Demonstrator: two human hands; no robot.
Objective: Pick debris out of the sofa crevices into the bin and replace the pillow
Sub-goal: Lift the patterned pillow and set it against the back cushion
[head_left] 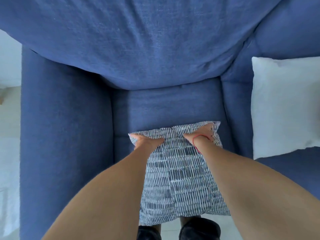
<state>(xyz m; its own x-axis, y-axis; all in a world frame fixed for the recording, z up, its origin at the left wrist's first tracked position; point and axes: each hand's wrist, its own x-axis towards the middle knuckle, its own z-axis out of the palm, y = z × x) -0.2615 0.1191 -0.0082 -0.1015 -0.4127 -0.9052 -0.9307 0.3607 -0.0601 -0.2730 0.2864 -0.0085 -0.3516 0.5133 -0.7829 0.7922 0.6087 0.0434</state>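
Observation:
A blue-and-white patterned pillow hangs over the front of the blue sofa seat, held by its far edge. My left hand grips the pillow's far left corner. My right hand, with a red string on the wrist, grips the far right corner. The pillow's near edge reaches down over the floor by my dark shoes. No debris or bin is in view.
The sofa's back cushion fills the top of the view. The left armrest flanks the seat. A white pillow lies on the seat to the right. Pale floor shows at the left.

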